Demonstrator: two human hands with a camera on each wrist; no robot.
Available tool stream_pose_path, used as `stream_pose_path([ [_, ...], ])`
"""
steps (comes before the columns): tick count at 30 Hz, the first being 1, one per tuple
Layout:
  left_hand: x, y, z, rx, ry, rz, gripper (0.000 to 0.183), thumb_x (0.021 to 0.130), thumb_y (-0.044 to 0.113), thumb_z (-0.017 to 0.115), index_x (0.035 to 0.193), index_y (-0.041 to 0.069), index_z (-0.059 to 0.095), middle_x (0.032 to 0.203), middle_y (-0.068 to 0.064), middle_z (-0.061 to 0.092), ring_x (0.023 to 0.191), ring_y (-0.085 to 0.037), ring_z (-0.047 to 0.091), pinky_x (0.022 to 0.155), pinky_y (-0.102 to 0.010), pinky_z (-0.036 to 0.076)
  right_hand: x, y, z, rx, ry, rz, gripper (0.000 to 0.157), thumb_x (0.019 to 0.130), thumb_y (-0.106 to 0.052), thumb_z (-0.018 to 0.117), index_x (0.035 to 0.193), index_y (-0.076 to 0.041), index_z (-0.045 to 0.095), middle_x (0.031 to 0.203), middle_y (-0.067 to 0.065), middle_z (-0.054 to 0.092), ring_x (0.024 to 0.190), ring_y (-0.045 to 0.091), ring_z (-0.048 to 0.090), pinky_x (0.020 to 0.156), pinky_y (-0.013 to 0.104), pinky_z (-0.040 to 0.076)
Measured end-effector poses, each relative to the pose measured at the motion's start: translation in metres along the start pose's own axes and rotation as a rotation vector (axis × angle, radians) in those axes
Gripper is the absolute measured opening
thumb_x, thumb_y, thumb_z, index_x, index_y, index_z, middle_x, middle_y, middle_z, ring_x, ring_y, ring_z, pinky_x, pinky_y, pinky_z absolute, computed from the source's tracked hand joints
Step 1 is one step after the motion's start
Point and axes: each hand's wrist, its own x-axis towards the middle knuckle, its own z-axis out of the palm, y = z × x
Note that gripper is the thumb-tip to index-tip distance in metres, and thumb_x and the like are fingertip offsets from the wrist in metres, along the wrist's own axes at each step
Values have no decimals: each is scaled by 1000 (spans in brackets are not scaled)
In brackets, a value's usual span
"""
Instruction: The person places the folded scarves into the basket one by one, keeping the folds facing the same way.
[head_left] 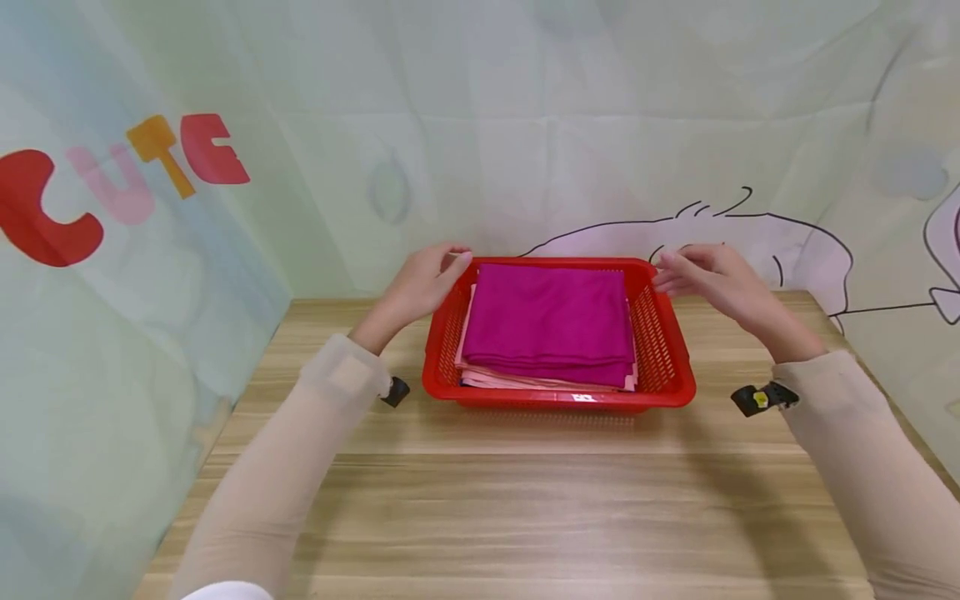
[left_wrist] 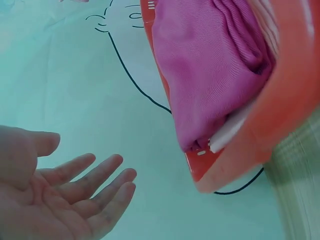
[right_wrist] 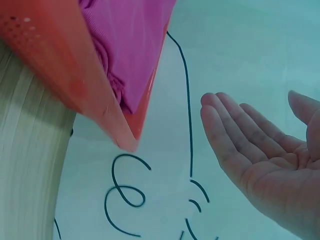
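Observation:
A red plastic basket [head_left: 558, 400] with perforated sides stands on the wooden table. In it lies a folded magenta cloth [head_left: 551, 321] on top of pink folded cloths [head_left: 517, 382]. My left hand [head_left: 423, 283] hovers by the basket's far left corner, holding nothing, its fingers apart and gently bent in the left wrist view. Near the far right corner is my right hand [head_left: 712, 279], also with nothing in it; the right wrist view shows its palm and extended fingers apart from the basket's rim.
The wooden table [head_left: 525, 500] reaches back to a printed cloth backdrop [head_left: 480, 167] with cartoon outlines and coloured letters. A second stretch of the backdrop hangs along the left side. Each wrist carries a small black camera mount [head_left: 757, 399].

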Motion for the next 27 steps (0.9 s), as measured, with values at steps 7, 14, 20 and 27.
stream_pose_path([
  [7, -8, -6, -5, 16, 20, 66, 44, 108, 25, 44, 144, 0, 47, 137, -19, 57, 121, -35, 55, 104, -48, 45, -17, 1, -5, -182, 91, -35, 49, 107, -36, 44, 120, 7, 62, 108, 24, 70, 94, 26, 71, 75, 7, 49],
  [14, -21, -10, -11, 89, 28, 81, 47, 107, 29, 46, 144, 0, 47, 137, -18, 56, 123, -33, 54, 105, -49, 44, -36, 2, -7, -329, 130, -31, 52, 107, -39, 44, 128, 7, 57, 118, 27, 64, 107, 43, 61, 91, 55, 53],
  [20, -37, -14, -15, 171, 25, 73, 54, 106, 38, 46, 147, 2, 44, 142, -16, 52, 127, -32, 50, 106, -51, 42, -50, 3, -7, -401, 96, 20, 63, 105, -46, 44, 142, 5, 44, 138, 30, 50, 120, 51, 51, 95, 69, 43],
  [27, -55, -23, -16, 263, 58, 79, 56, 106, 39, 46, 147, 2, 44, 142, -18, 52, 132, -35, 46, 111, -52, 36, -65, 10, -5, -525, 63, 20, 68, 104, -46, 46, 148, 5, 36, 146, 30, 42, 132, 50, 39, 105, 69, 32],
])
